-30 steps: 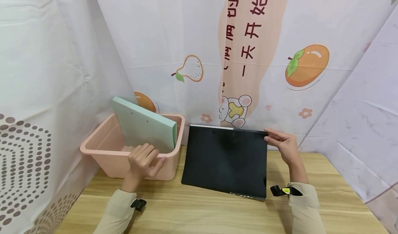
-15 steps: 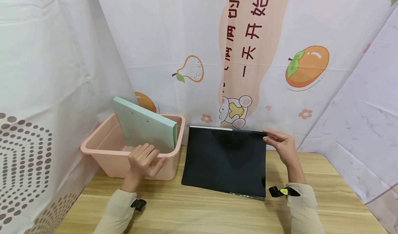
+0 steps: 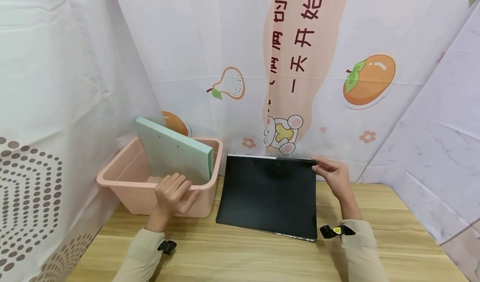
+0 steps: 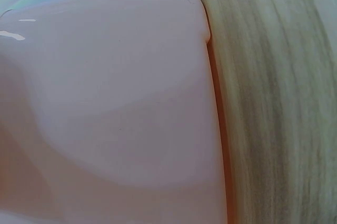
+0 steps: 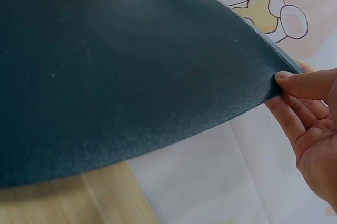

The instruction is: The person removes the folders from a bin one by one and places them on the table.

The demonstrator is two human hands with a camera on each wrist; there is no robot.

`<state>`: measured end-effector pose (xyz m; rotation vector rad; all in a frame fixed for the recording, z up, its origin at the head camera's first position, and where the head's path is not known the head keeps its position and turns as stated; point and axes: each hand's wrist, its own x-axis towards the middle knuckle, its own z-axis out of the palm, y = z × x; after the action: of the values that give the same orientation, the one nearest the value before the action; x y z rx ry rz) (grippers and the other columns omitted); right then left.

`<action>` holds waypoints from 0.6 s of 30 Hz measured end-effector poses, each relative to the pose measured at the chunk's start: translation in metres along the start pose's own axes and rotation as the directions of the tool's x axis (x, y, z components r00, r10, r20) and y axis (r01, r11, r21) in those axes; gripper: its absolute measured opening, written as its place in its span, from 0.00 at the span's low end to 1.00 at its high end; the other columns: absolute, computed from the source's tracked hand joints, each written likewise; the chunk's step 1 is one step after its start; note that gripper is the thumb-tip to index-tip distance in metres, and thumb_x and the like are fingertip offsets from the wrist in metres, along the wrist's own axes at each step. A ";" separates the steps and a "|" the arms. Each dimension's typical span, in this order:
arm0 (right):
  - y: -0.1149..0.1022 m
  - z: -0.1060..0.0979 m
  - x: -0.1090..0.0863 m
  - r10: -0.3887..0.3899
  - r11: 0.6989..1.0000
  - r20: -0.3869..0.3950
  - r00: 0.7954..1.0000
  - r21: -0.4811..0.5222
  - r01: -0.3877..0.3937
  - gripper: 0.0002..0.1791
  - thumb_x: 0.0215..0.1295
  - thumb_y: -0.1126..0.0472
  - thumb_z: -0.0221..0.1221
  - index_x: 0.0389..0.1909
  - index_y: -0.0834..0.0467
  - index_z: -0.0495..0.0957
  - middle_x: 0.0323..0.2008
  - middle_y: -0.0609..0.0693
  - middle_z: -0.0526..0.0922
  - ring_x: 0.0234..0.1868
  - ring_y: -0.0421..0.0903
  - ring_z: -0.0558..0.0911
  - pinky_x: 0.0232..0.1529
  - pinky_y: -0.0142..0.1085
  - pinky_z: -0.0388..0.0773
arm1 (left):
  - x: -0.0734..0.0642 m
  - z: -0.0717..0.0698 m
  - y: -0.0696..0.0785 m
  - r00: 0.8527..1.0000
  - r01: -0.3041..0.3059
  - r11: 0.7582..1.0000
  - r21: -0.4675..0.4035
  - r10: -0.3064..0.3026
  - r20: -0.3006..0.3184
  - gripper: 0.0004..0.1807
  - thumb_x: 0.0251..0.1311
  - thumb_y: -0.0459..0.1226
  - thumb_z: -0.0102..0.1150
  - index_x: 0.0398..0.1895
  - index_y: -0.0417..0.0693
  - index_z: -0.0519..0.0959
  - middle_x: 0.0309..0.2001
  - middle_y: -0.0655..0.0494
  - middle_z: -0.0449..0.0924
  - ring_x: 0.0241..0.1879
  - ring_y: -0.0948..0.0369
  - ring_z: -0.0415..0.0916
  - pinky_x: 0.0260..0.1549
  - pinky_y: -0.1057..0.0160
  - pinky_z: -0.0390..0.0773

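Note:
In the head view my left hand [image 3: 173, 193] grips the front rim of a pink plastic bin [image 3: 135, 194], fingers over the edge and thumb outside. A mint-green file folder [image 3: 176, 153] leans upright in that bin. My right hand [image 3: 335, 175] pinches the upper right corner of a black file folder [image 3: 268, 196], which stands tilted back to the right of the bin. The right wrist view shows the thumb [image 5: 305, 84] on the folder's near face [image 5: 137, 82] and the fingers behind it. The bin's outer wall [image 4: 121, 103] fills most of the left wrist view; the hand is out of that frame.
A wooden table [image 3: 240, 257] lies under everything. Behind it hangs a white curtain [image 3: 180, 44] printed with fruit and characters, close to the black folder's top edge. Another white curtain [image 3: 48, 86] with grey dots hangs at the left.
My right hand and the black folder have shifted slightly left, and the folder's top edge sits a little lower. The left hand, bin and green folder stay put.

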<state>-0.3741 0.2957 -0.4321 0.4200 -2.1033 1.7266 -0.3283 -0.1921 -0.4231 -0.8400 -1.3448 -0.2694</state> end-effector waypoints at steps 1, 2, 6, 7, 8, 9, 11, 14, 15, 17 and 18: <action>0.001 0.001 0.000 0.000 1.000 0.001 1.000 -0.006 0.000 0.20 0.63 0.73 0.65 0.56 0.74 0.79 0.45 0.29 0.87 0.42 0.29 0.86 0.41 0.23 0.82 | 0.000 0.000 0.000 1.000 0.001 1.000 0.000 -0.001 0.000 0.27 0.66 0.49 0.53 0.10 0.44 0.71 0.13 0.54 0.64 0.12 0.59 0.56 0.12 0.64 0.51; 0.001 0.001 0.000 -0.001 1.000 0.003 1.000 -0.011 0.001 0.20 0.63 0.73 0.65 0.56 0.74 0.79 0.45 0.29 0.86 0.42 0.29 0.86 0.41 0.23 0.82 | 0.001 0.000 0.000 1.000 0.002 1.000 -0.001 -0.002 -0.003 0.27 0.66 0.49 0.54 0.10 0.44 0.71 0.13 0.54 0.64 0.12 0.59 0.56 0.13 0.64 0.50; 0.001 0.004 0.000 0.007 1.000 0.007 1.000 -0.019 -0.007 0.20 0.64 0.71 0.66 0.56 0.71 0.80 0.45 0.28 0.86 0.43 0.28 0.86 0.42 0.23 0.82 | 0.002 -0.001 0.001 1.000 0.001 1.000 -0.002 -0.001 -0.004 0.27 0.66 0.48 0.54 0.10 0.44 0.71 0.13 0.54 0.64 0.12 0.59 0.56 0.13 0.64 0.50; 0.000 0.004 0.000 0.008 1.000 0.009 1.000 -0.024 -0.007 0.19 0.64 0.70 0.66 0.56 0.70 0.81 0.45 0.28 0.86 0.43 0.28 0.86 0.42 0.23 0.82 | 0.002 -0.001 0.001 1.000 0.001 1.000 -0.002 -0.001 -0.005 0.27 0.66 0.48 0.54 0.10 0.44 0.71 0.13 0.54 0.64 0.12 0.59 0.56 0.13 0.64 0.50; 0.000 0.005 -0.001 0.009 1.000 0.011 1.000 -0.028 -0.009 0.19 0.64 0.70 0.66 0.56 0.69 0.81 0.45 0.28 0.86 0.44 0.28 0.86 0.42 0.23 0.82 | 0.002 -0.001 0.001 1.000 0.001 1.000 -0.002 -0.001 -0.006 0.27 0.66 0.48 0.54 0.10 0.44 0.71 0.13 0.54 0.64 0.12 0.59 0.56 0.13 0.64 0.50; -0.001 0.005 -0.001 0.010 0.999 0.015 1.000 -0.035 -0.010 0.19 0.64 0.69 0.66 0.56 0.68 0.82 0.45 0.28 0.85 0.45 0.27 0.85 0.43 0.23 0.82 | 0.002 -0.001 0.001 1.000 0.001 1.000 -0.003 -0.001 -0.006 0.27 0.66 0.48 0.54 0.10 0.44 0.71 0.13 0.54 0.64 0.12 0.59 0.56 0.13 0.64 0.50; -0.001 0.005 -0.001 0.017 0.999 0.018 1.000 -0.040 -0.017 0.19 0.64 0.68 0.67 0.56 0.67 0.82 0.45 0.27 0.85 0.45 0.28 0.85 0.43 0.24 0.82 | 0.002 -0.001 0.001 1.000 0.002 1.000 -0.002 -0.002 -0.007 0.27 0.66 0.49 0.53 0.10 0.44 0.71 0.13 0.54 0.64 0.12 0.59 0.56 0.12 0.64 0.50; 0.001 0.006 -0.001 0.030 0.999 0.028 0.999 -0.035 -0.029 0.19 0.64 0.67 0.67 0.57 0.66 0.82 0.45 0.27 0.86 0.45 0.28 0.85 0.43 0.24 0.82 | 0.002 0.000 0.001 1.000 0.003 1.000 -0.004 -0.003 -0.009 0.27 0.66 0.49 0.53 0.10 0.44 0.71 0.13 0.54 0.64 0.12 0.59 0.56 0.12 0.64 0.50; 0.002 0.006 -0.001 0.034 0.999 0.031 0.999 -0.031 -0.033 0.20 0.64 0.68 0.67 0.56 0.66 0.82 0.45 0.28 0.86 0.45 0.28 0.85 0.43 0.25 0.82 | 0.002 0.000 0.001 1.000 0.003 1.000 -0.004 -0.003 -0.010 0.27 0.66 0.48 0.53 0.10 0.44 0.71 0.13 0.54 0.64 0.12 0.59 0.56 0.12 0.64 0.49; 0.004 0.006 -0.001 0.038 0.999 0.037 0.999 -0.028 -0.037 0.20 0.64 0.68 0.67 0.56 0.67 0.82 0.45 0.28 0.86 0.45 0.29 0.86 0.42 0.25 0.82 | 0.002 0.000 0.001 1.000 0.003 1.000 -0.006 -0.003 -0.011 0.27 0.66 0.48 0.53 0.10 0.44 0.71 0.13 0.54 0.64 0.12 0.59 0.56 0.12 0.64 0.49; 0.005 0.007 -0.001 0.041 0.999 0.039 0.998 -0.024 -0.040 0.20 0.64 0.69 0.67 0.56 0.67 0.82 0.44 0.28 0.86 0.45 0.29 0.86 0.42 0.25 0.82 | 0.002 0.000 0.001 1.000 0.003 1.000 -0.007 -0.003 -0.011 0.27 0.66 0.48 0.54 0.11 0.44 0.71 0.13 0.54 0.64 0.12 0.59 0.56 0.12 0.64 0.50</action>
<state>-0.3759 0.2898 -0.4377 0.4100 -2.1712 1.7288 -0.3276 -0.1911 -0.4219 -0.8414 -1.3354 -0.2810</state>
